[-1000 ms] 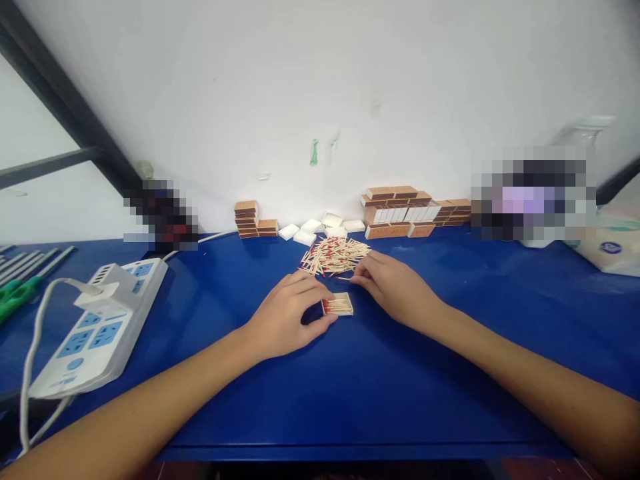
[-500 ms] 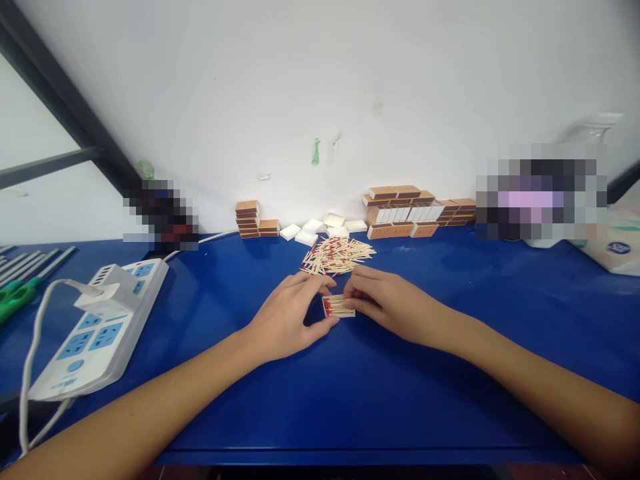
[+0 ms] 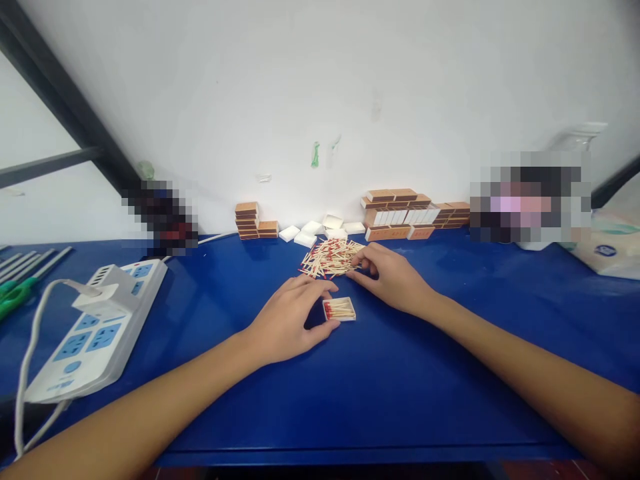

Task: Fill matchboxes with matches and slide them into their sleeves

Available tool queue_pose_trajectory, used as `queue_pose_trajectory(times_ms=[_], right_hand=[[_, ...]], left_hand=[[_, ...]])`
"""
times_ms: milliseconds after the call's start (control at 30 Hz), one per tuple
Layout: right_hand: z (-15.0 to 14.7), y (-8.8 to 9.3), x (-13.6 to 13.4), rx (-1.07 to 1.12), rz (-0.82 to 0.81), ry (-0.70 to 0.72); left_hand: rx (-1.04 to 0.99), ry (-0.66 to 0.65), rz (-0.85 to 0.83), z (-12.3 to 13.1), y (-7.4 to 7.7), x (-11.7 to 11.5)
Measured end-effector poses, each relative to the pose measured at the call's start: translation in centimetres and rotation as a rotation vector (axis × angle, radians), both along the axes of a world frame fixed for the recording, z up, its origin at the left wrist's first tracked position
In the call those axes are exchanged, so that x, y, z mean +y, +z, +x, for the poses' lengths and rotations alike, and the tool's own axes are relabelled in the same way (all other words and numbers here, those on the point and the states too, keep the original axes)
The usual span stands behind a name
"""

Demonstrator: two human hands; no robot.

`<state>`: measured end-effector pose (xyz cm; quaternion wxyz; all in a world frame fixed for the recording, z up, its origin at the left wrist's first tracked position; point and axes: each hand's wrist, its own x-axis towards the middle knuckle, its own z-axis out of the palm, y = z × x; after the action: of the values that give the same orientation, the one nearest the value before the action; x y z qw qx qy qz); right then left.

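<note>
A small white matchbox tray (image 3: 353,317) lies on the blue table with matches (image 3: 341,308) in it, red heads to the left. My left hand (image 3: 293,317) steadies it from the left, thumb at its near edge and fingers curved round its far side. Just beyond is a loose heap of matches (image 3: 327,257) with red heads. My right hand (image 3: 387,275) is at the heap's right side, thumb and fingers apart; I see no match gripped, though the fingertips partly overlap the heap.
Several white trays (image 3: 309,233) lie behind the heap against the wall. Matchboxes are stacked at left (image 3: 247,223) and right (image 3: 395,217). A white power strip (image 3: 115,340) with a plugged-in cable is on the left, near green-handled scissors (image 3: 20,300). A plastic packet (image 3: 610,247) lies far right.
My right hand has moved from over the tray, away from me, to the right side of the match heap. My left hand and the tray have stayed in nearly the same place.
</note>
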<state>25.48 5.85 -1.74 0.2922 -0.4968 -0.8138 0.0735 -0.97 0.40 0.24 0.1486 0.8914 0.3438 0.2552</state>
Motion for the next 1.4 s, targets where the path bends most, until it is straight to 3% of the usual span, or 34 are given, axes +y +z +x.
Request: queue_pose_trajectory(times_ms=[433, 800, 1167, 1400], right_hand=[[0.0, 0.4, 0.3, -0.057, -0.137, -0.099], [2.3, 1.8, -0.2, -0.117, -0.213, 0.059], [3.6, 2.2, 0.1, -0.098, -0.174, 0.03], [2.9, 3.5, -0.7, -0.004, -0.164, 0.035]], left_hand=[[-0.005, -0.006, 0.003, 0.1, -0.1, 0.1], [-0.005, -0.007, 0.004, 0.2, -0.1, 0.0], [-0.024, 0.09, 0.035, -0.3, -0.1, 0.7], [-0.032, 0.087, 0.016, -0.3, -0.2, 0.7]])
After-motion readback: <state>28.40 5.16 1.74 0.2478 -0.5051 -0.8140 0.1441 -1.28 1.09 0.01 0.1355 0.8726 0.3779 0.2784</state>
